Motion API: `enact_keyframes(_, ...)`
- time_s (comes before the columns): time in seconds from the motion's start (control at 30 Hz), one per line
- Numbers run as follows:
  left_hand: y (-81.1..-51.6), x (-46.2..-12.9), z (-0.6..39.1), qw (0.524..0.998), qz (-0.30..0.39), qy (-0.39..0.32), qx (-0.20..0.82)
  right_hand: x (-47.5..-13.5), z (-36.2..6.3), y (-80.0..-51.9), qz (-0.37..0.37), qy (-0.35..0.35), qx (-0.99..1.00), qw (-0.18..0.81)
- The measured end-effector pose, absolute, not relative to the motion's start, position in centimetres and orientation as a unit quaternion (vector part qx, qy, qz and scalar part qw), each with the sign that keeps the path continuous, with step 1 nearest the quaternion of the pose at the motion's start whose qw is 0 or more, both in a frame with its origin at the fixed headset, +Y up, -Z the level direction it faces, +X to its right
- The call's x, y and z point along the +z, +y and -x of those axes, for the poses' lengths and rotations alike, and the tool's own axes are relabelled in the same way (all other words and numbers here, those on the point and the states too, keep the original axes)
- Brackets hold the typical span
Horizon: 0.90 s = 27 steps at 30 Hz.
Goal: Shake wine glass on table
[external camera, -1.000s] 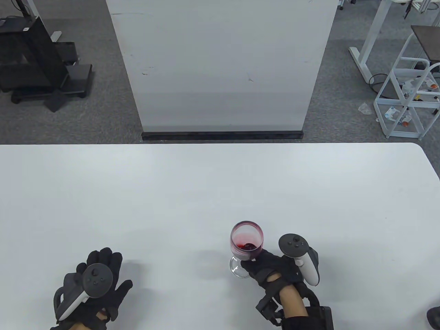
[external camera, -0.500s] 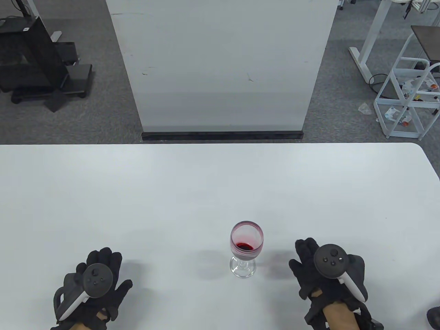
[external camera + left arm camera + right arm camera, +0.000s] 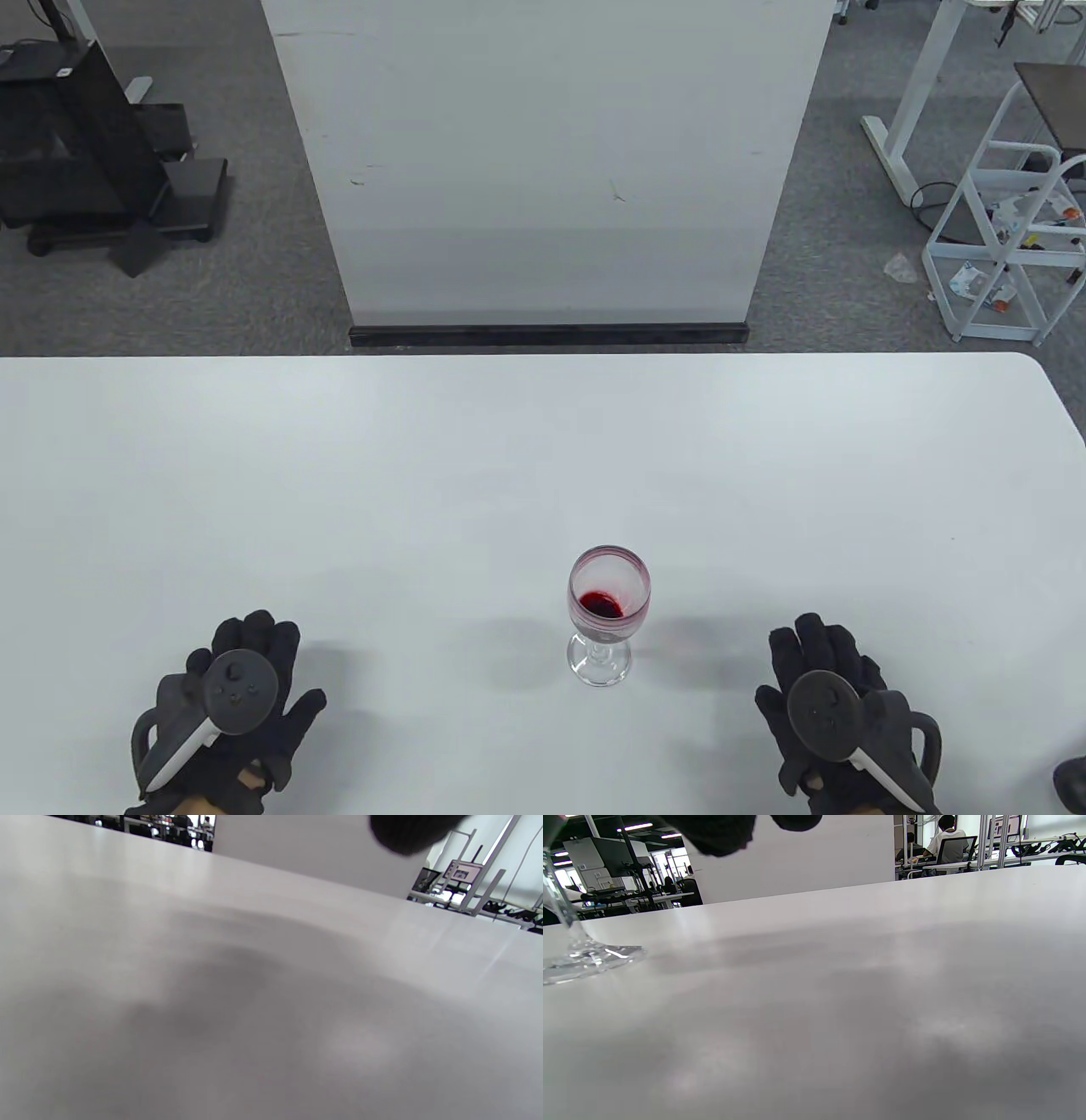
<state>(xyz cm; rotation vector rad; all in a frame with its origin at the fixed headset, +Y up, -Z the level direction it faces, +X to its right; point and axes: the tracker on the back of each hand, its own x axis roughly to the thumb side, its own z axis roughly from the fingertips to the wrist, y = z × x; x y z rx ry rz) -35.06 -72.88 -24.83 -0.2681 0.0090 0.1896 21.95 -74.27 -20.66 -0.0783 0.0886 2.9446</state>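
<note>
A clear wine glass (image 3: 607,611) with a little red wine stands upright on the white table (image 3: 543,441), near the front middle. Its foot and stem show at the left edge of the right wrist view (image 3: 581,950). My right hand (image 3: 827,705) rests flat on the table to the right of the glass, fingers spread, holding nothing. My left hand (image 3: 233,705) rests flat on the table at the front left, empty. Fingertips (image 3: 721,832) hang in at the top of the right wrist view, and one fingertip (image 3: 407,832) shows in the left wrist view.
A white panel (image 3: 547,161) stands on the floor behind the table's far edge. A white wire rack (image 3: 1010,238) is at the far right and dark equipment (image 3: 85,144) at the far left, all off the table.
My right hand has let go of the glass's stem and moved right and back toward the front edge, settling flat on the table. The glass stays in place. The left hand has not moved.
</note>
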Motion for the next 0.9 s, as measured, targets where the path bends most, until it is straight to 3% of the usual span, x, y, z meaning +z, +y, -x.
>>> enact_keyframes(0.2,-72.7,-24.9,35.2,0.986,0.131,0.006,0.103,-20.2,-21.5,-75.7,0.039,0.05,0.996,0.062)
enact_keyframes(0.9,-72.5,-24.9,35.5,0.986,0.126,0.013,0.107,-20.0,-20.9,-76.0,0.056,0.063,0.995,0.06)
